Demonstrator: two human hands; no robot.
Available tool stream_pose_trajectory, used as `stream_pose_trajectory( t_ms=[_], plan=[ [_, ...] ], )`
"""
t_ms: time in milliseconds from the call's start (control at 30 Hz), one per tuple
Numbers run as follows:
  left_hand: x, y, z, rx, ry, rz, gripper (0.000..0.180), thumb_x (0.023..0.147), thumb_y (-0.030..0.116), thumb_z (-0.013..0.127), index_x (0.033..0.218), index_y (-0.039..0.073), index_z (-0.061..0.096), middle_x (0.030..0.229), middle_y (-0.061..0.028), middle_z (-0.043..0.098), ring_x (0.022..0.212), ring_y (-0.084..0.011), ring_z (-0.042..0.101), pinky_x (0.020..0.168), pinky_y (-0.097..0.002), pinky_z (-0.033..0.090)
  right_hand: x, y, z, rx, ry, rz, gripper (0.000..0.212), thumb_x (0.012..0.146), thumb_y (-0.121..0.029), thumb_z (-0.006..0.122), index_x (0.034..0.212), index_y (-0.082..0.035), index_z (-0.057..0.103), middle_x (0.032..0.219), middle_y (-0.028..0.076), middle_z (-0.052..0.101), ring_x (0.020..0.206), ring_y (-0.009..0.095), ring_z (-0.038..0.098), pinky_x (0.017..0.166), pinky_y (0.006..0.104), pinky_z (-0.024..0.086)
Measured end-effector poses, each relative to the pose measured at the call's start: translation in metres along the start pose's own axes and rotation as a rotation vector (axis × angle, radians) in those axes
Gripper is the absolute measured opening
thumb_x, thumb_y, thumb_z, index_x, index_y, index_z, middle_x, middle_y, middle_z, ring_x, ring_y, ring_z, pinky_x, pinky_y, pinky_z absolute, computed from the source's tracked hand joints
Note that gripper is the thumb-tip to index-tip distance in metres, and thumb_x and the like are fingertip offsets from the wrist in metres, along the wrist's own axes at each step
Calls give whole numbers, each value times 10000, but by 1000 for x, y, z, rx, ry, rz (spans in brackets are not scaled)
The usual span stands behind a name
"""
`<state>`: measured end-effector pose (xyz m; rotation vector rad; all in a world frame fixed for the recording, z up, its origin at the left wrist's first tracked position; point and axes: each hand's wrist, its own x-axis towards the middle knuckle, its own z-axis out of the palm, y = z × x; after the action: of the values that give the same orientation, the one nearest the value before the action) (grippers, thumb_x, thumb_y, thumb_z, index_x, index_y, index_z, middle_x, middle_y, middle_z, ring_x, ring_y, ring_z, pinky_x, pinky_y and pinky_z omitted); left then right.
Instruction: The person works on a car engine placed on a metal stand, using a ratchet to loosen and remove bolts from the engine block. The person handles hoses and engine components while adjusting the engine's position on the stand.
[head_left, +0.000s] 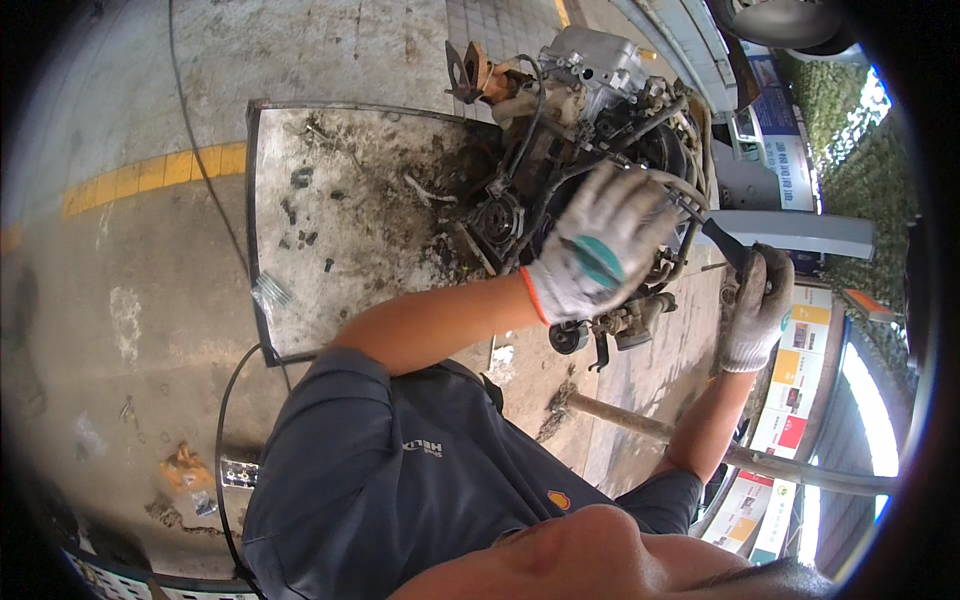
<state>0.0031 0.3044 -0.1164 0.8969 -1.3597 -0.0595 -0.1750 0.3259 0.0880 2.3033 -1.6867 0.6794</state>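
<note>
A grimy engine [560, 150] with a silver cover, hoses and bare metal parts stands at the far edge of a dirty white board. My left hand [605, 240], in a grey-white work glove with an orange cuff, lies over the engine's near right side, beside a thick hose. Its fingers are bent and blurred, and what lies under them is hidden. Farther right, my gloved right hand [760, 300] is closed around the end of a black-handled tool [724, 242]. The tool's metal shaft slants up and left toward the engine, close to my left fingers; its tip is hard to make out.
Several small dark parts and a clear plastic bag [270, 292] lie on the oil-stained board [350, 250]. A black cable [222, 460] runs over the concrete floor at left. At lower right, a pole [620, 415] with a frayed end crosses toward display panels [790, 370].
</note>
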Motion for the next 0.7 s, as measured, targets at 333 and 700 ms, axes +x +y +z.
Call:
stream_pose_trajectory(
  t_ms=[333,700],
  plan=[
    [64,66,54,125,-97,139,532,1020,288,601,1484,31,560,1329,-211,694,1312,-332,651,1164,-540,460,-11,13,-4,69,-48,-4,308,1152,-161,508,1391,32,535,1250,119,643,1129,189,612,1011,336,500],
    [144,34,40,-500,-1054,173,351,902,328,728,1189,129,764,999,-141,777,890,-320,719,794,-471,550,-36,-15,-26,-342,-81,-20,420,986,35,627,1406,23,601,1274,171,702,1158,236,688,1027,415,542]
  ],
)
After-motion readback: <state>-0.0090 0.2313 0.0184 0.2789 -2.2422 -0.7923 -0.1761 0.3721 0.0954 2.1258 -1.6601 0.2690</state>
